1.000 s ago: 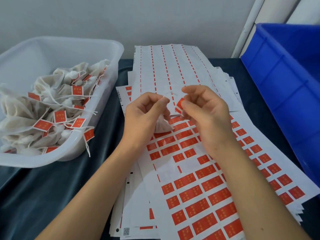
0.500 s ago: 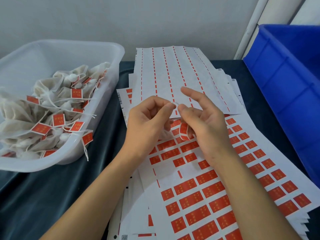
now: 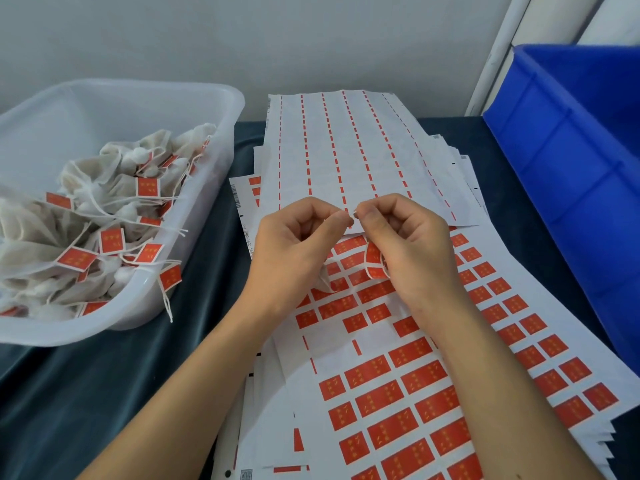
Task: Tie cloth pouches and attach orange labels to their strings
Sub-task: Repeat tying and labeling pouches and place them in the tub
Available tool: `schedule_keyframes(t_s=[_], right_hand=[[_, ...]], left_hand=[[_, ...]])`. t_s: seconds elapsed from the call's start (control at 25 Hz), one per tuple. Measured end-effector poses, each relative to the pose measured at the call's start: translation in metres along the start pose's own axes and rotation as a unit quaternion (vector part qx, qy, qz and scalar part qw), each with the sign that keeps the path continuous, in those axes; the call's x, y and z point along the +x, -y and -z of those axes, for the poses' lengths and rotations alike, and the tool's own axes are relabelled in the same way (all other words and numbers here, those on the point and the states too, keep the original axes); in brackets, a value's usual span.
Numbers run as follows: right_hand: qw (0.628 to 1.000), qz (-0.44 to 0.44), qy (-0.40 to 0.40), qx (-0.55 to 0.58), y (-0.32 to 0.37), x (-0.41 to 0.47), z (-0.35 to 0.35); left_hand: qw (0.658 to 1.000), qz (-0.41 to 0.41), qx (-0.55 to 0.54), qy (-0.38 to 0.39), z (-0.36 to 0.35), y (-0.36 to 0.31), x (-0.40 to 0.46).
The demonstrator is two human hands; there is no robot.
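Head view: a table (image 3: 104, 393) draped in dark teal, velvety cloth stands against a plain grey wall (image 3: 277, 39). Over its middle, the left hand (image 3: 294, 251) and right hand (image 3: 412, 244) meet fingertip to fingertip, all fingers curled, pinching a thin white string (image 3: 354, 213) between them. A curled orange label (image 3: 375, 263) is tucked under the right hand's fingers, and a scrap of white cloth pouch (image 3: 325, 284) peeks out below the left palm. Beneath them, glossy white sheets (image 3: 415, 393) of rectangular orange stickers fan toward the near edge; stripped backing sheets (image 3: 343, 150), bare but for thin orange dashes, stretch to the far edge. At the left edge a translucent plastic tub (image 3: 221, 133) with rounded corners holds crumpled tied pouches (image 3: 86, 209), their labels and strings trailing over its rim. A rigid blue crate (image 3: 571, 168) takes up the right edge, with a pale pipe (image 3: 498, 53) rising behind it.
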State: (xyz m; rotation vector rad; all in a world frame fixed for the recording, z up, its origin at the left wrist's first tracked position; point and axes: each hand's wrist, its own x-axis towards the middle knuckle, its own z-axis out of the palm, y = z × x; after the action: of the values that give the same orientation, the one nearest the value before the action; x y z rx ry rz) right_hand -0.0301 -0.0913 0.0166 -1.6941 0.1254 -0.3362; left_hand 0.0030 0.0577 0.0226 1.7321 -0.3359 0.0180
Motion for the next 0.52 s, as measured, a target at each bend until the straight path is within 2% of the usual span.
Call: schedule_keyframes(t_s=[0.24, 0.4, 0.52], right_hand=[[0.999, -0.023, -0.007, 0.028, 0.001, 0.000, 0.004], [0.977, -0.084, 0.003, 0.193, 0.004, 0.004, 0.011], [0.969, -0.083, 0.034, 0.232, 0.004, 0.005, 0.012]], left_hand=[[0.999, 0.023, -0.001, 0.022, 0.002, -0.002, 0.001], [0.992, 0.084, -0.094, -0.028, 0.007, 0.001, 0.008], [0.985, 0.100, -0.132, -0.047, 0.008, 0.003, 0.009]])
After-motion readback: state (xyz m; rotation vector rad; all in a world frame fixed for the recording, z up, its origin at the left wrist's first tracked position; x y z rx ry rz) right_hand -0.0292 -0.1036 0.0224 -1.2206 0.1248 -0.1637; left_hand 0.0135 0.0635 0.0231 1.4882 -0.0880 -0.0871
